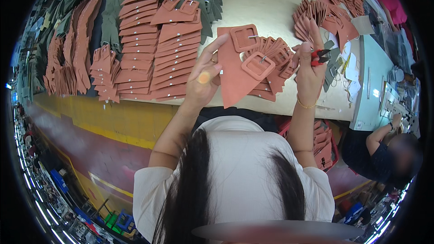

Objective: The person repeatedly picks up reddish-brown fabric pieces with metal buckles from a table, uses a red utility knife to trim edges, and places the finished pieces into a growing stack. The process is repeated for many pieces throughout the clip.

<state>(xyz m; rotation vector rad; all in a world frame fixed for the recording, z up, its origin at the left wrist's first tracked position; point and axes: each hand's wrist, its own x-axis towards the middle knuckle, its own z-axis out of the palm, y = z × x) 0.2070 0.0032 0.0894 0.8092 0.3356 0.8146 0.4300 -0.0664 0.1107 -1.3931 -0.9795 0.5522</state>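
hands (308,74) partly hide red snips (318,58); left thumb (216,67) perhaps touches buckled piece (232,75).

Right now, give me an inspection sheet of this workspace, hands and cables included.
Surface: pale table, partly covered with piles.
Job's things: coral piece with two square buckles.
Clutter: coral stacks, green pieces, papers.
Hands: left hand holds the coral piece's edge; right hand carries red-handled snips.
Cables: nothing seen.
Surroundings: another person at right; red basket below the table.
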